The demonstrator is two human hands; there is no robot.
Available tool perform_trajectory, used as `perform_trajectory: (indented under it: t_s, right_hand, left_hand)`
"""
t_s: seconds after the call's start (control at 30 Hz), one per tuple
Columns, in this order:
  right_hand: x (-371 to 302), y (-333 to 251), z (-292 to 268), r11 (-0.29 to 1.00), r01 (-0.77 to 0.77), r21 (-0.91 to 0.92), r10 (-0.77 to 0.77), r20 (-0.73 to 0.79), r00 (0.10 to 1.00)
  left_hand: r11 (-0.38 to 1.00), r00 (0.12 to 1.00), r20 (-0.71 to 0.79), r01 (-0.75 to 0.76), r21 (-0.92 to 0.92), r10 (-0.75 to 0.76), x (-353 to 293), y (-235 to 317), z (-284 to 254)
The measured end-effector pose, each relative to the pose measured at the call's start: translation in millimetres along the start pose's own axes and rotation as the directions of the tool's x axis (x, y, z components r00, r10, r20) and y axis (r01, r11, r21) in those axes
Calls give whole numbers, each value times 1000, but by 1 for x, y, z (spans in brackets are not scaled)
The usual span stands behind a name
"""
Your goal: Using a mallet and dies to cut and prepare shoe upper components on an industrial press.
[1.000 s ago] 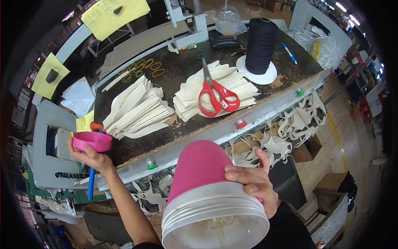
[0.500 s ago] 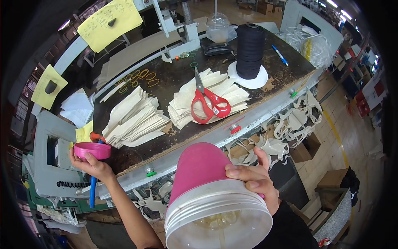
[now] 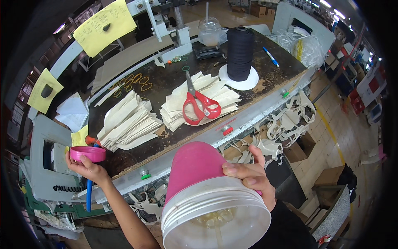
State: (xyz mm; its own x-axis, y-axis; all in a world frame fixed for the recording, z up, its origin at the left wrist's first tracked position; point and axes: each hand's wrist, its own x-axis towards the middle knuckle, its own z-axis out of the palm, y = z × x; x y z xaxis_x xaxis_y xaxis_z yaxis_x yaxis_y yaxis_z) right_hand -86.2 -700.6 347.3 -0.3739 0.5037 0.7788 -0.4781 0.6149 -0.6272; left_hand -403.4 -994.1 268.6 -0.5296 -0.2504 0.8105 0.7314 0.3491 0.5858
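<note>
My right hand (image 3: 253, 176) grips a large pink cup (image 3: 197, 166), tipped so that its wide white threaded rim (image 3: 215, 193) faces me. Ice and a pale yellowish drink show inside, with a thin stream running down the inner wall. Out to the left, my left hand (image 3: 89, 169) holds a round pink lid (image 3: 88, 154) with its fingers curled under it. Beyond the hands, a dark worktable carries two stacks of cream fabric pieces (image 3: 128, 124). Red-handled scissors (image 3: 198, 106) lie on the right-hand stack.
On the table stand a black thread cone (image 3: 239, 54) on a white disc, a lidded plastic cup (image 3: 209, 33) with a straw, a blue pen (image 3: 270, 56) and loose rubber bands (image 3: 133, 81). Cream strapped pieces (image 3: 290, 118) hang below the front edge. Cardboard boxes (image 3: 300, 147) sit at right.
The view has shifted slightly, so the table and its things appear a little further left. Both hands keep their hold on the cup and the lid.
</note>
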Motion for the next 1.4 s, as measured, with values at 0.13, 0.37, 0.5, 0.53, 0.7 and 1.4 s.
perform_trajectory:
  t_s: [0.13,0.37,0.5,0.53,0.7,1.4]
  right_hand:
    - [3,2,-10,1000,18,-6,-18,66,998]
    - [8,-1,-20,999,10,-34,-6,128,992]
    - [5,1,-16,999,29,-14,-28,81,996]
    - [4,1,-14,1000,27,-10,-26,52,998]
    - [4,0,-11,1000,18,-1,-18,-3,1000]
    - [5,3,-13,1000,13,-11,-13,-5,1000]
  left_hand:
    - [999,1000,-2,-10,38,10,0,-6,-1]
    - [999,1000,5,-4,40,4,0,-6,-1]
    - [998,1000,-3,-4,57,4,1,-7,-5]
    - [999,1000,-4,-4,53,4,0,-6,-4]
    - [999,1000,-16,8,47,-7,0,-3,-3]
    - [993,999,-20,34,110,-32,0,-2,-4]
